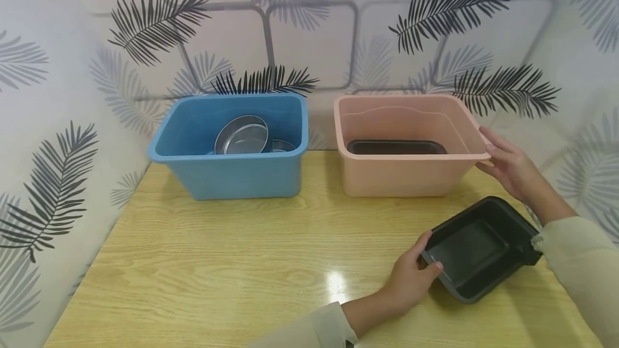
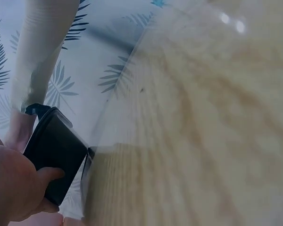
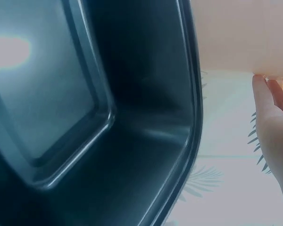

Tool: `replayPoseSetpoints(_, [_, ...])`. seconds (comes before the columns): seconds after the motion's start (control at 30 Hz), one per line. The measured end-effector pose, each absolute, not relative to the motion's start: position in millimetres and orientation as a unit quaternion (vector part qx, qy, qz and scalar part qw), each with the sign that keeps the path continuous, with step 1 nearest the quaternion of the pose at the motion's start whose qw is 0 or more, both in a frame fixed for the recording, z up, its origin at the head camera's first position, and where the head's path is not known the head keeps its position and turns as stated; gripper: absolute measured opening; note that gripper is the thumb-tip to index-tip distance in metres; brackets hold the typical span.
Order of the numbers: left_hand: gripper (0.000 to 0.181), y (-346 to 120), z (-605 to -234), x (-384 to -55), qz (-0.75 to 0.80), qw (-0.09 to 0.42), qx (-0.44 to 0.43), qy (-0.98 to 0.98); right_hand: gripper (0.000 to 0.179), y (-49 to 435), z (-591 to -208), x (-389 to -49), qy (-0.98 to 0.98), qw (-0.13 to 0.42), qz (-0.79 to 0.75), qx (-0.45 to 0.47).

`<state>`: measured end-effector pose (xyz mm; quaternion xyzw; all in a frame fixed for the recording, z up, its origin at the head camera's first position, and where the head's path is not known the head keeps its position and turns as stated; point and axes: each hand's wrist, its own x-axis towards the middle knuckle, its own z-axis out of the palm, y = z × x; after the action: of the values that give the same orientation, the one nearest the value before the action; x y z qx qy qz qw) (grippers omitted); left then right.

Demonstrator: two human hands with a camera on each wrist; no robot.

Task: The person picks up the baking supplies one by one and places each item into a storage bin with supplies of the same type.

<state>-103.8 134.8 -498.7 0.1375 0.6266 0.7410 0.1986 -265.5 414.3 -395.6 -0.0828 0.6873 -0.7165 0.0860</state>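
My left hand (image 1: 408, 278) grips the near left edge of a black rectangular baking pan (image 1: 471, 246), thumb inside the rim. The pan is tilted above the right side of the table, and its inside fills much of the right wrist view. My right hand (image 1: 515, 168) touches the outer right side of a pink bin (image 1: 394, 176), its fingertips by the rim. In the right wrist view its fingers look nearly straight against the bin wall. Inside the pink bin lies another dark pan (image 1: 396, 147), only partly visible.
A blue bin (image 1: 242, 176) stands to the left, holding round metal pans (image 1: 244, 136). Both bins stand at the back of the wood-grain table (image 1: 217, 262), before a leaf-patterned wall (image 1: 319, 42). My right sleeve (image 1: 575, 262) passes beside the black pan.
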Motion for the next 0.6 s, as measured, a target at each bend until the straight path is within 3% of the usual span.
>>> replayPoseSetpoints(0.6, [0.066,96,-491,-135,0.778,0.239,0.124,0.568,0.063,413,-397,-265,0.688,0.076,-0.716,-0.091])
